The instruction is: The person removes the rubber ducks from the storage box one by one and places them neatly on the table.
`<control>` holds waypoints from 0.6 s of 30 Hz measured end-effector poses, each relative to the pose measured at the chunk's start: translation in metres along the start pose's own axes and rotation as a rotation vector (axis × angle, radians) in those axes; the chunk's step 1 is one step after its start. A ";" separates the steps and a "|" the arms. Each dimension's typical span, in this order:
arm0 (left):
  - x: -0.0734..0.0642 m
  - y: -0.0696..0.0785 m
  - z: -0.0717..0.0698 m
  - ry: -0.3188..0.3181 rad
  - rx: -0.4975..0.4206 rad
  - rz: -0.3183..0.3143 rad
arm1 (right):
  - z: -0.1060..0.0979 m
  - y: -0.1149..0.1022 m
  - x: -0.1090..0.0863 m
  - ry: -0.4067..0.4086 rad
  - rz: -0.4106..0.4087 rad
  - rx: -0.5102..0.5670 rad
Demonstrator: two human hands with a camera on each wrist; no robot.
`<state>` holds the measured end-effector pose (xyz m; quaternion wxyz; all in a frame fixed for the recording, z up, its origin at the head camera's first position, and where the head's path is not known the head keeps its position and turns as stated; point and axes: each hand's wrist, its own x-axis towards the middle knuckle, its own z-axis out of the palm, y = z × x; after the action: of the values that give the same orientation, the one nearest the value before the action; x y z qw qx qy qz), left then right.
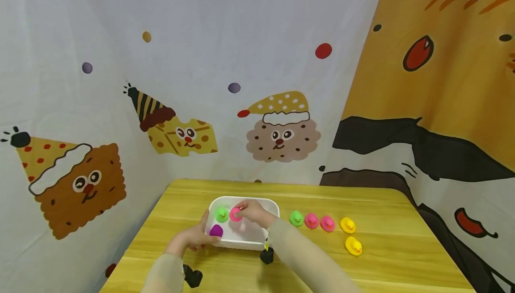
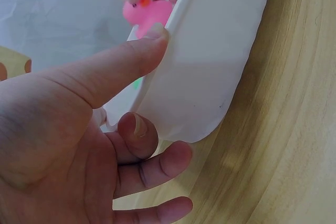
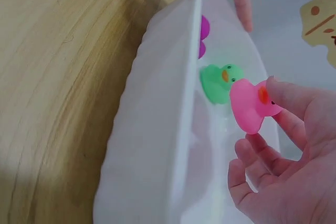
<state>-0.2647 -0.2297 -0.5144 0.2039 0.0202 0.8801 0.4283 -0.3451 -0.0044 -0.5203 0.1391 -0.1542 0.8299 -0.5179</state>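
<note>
A pink rubber duck [image 1: 234, 215] is pinched between the thumb and fingers of my right hand [image 1: 254, 211], above the inside of a white plastic tray [image 1: 247, 244]. In the right wrist view, the pink duck [image 3: 244, 107] overlaps a green rubber duck [image 3: 214, 83] lying in the tray. A purple rubber duck [image 1: 216, 231] lies in the tray's near left corner, partly hidden by the wall in the right wrist view. My left hand [image 1: 194, 236] holds the tray's left end, thumb [image 2: 142, 51] on the rim and the lower fingers spread outside.
Right of the tray, a green duck [image 1: 296, 218] and two pink ducks [image 1: 311, 221] stand in a row on the wooden table [image 1: 386, 257]. Farther right are two yellow ducks [image 1: 353, 245]. A printed cloth [image 1: 201, 60] hangs behind the table's back edge.
</note>
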 end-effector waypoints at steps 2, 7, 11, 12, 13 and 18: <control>0.000 0.000 0.000 -0.001 -0.004 0.000 | -0.004 -0.001 -0.002 -0.002 0.021 -0.008; 0.000 0.000 0.001 -0.002 -0.006 -0.012 | -0.015 -0.007 -0.011 -0.024 0.032 -0.033; -0.001 0.000 0.001 -0.004 -0.017 -0.012 | -0.024 -0.010 -0.018 -0.046 -0.015 -0.068; -0.002 0.001 0.001 -0.005 -0.019 -0.009 | -0.025 -0.011 -0.019 -0.047 -0.023 -0.072; -0.002 0.001 0.001 -0.005 -0.020 -0.008 | -0.027 -0.012 -0.021 -0.047 -0.027 -0.077; -0.003 0.003 0.000 -0.005 -0.021 -0.005 | -0.032 -0.014 -0.029 -0.029 -0.027 -0.090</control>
<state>-0.2621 -0.2283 -0.5116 0.2074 0.0172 0.8752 0.4368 -0.3298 0.0271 -0.4917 0.1372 -0.1790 0.8481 -0.4794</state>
